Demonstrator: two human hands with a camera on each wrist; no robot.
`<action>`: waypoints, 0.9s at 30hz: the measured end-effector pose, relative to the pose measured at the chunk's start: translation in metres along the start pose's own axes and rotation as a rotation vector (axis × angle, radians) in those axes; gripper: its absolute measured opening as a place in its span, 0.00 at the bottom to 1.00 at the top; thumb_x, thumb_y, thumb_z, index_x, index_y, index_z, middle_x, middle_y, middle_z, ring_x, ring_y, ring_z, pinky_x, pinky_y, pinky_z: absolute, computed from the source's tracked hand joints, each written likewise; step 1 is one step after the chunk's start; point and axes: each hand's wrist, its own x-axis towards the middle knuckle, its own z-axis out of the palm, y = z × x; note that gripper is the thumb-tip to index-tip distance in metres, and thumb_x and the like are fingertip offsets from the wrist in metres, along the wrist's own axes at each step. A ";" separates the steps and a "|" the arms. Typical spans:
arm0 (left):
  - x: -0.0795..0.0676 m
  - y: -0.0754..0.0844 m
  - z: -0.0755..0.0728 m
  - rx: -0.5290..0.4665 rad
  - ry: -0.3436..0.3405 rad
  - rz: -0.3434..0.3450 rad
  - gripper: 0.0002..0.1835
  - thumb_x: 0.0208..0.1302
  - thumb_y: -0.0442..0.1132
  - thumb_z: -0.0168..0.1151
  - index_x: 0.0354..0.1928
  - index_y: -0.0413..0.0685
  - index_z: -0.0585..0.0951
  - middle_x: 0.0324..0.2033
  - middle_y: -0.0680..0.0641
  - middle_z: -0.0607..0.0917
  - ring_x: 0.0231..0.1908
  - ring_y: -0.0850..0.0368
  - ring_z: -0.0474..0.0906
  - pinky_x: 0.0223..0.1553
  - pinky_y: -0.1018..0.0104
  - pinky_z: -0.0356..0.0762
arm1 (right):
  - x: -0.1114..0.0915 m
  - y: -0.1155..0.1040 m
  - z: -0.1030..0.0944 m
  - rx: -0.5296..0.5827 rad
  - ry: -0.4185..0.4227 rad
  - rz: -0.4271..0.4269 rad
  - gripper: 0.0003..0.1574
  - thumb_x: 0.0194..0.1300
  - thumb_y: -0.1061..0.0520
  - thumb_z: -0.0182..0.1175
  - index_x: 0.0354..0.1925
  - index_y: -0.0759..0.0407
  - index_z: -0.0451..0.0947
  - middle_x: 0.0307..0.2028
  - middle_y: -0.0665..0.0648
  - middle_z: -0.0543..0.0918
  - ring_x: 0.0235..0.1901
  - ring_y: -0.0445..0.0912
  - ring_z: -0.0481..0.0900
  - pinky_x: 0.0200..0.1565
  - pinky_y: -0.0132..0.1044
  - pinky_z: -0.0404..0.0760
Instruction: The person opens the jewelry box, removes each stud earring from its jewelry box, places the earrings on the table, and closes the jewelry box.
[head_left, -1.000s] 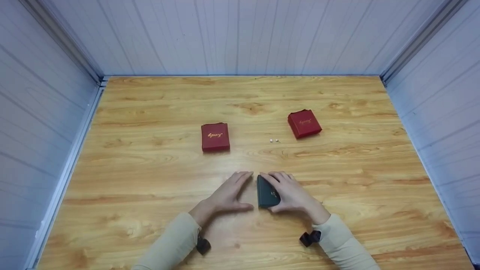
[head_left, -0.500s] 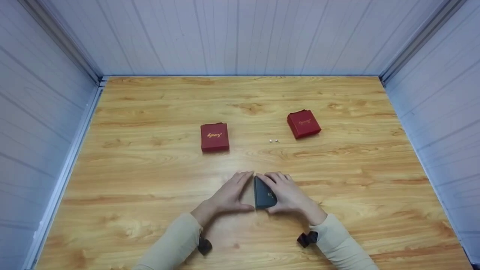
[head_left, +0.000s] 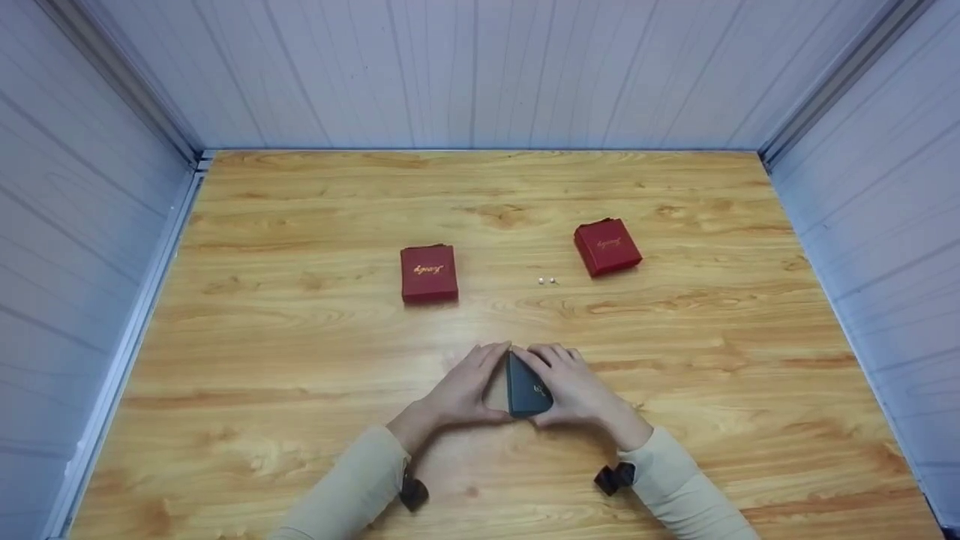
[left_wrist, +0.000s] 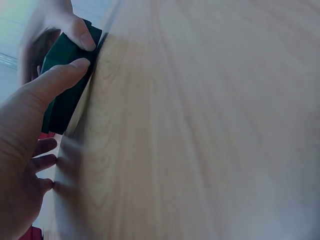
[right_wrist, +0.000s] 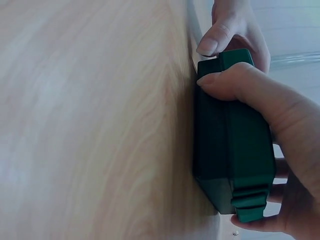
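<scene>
Yellow-brown wood grain covers the broad bench (head_left: 300, 360) under everything. From its near edge reach two bare hands. The right hand (head_left: 577, 390) has its grip clamped on a dark green, gold-lettered box with crisp edges (head_left: 525, 394), thumb on the near wall and fingers towards the far one. The left hand (head_left: 461, 386) has its grip spread, thumb and fingertips apart at the corners of the box's left edge — whether they press on it, I cannot tell.

The green box sits near the middle of the bench's near part. It looks stiff and light, perhaps a little smooth; its opposite side walls offer the surest hold, clear of the seam and the ribbed piece on one wall.

Farther back lie two matching boxes: a flat red one, gold-lettered, on the left (head_left: 429, 274), and a tilted bright red one on the right (head_left: 609, 247).

Smallest, two tiny white studs (head_left: 541, 281) lie between them — probably fragile, best pinched with fingertips.
</scene>
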 end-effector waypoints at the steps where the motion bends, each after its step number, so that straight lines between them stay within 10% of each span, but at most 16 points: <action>1: 0.000 0.000 0.001 0.003 0.005 0.000 0.56 0.38 0.58 0.68 0.64 0.36 0.52 0.59 0.42 0.63 0.59 0.51 0.58 0.62 0.53 0.47 | 0.000 0.000 0.000 -0.001 0.000 0.000 0.64 0.34 0.38 0.68 0.66 0.54 0.52 0.53 0.59 0.66 0.52 0.51 0.62 0.49 0.50 0.64; 27: 0.001 0.004 0.007 0.029 0.012 -0.016 0.57 0.40 0.57 0.67 0.65 0.34 0.49 0.60 0.40 0.62 0.61 0.52 0.55 0.62 0.52 0.46 | 0.001 0.001 0.001 0.001 -0.018 0.010 0.64 0.36 0.36 0.67 0.66 0.55 0.50 0.55 0.58 0.65 0.54 0.50 0.61 0.51 0.49 0.63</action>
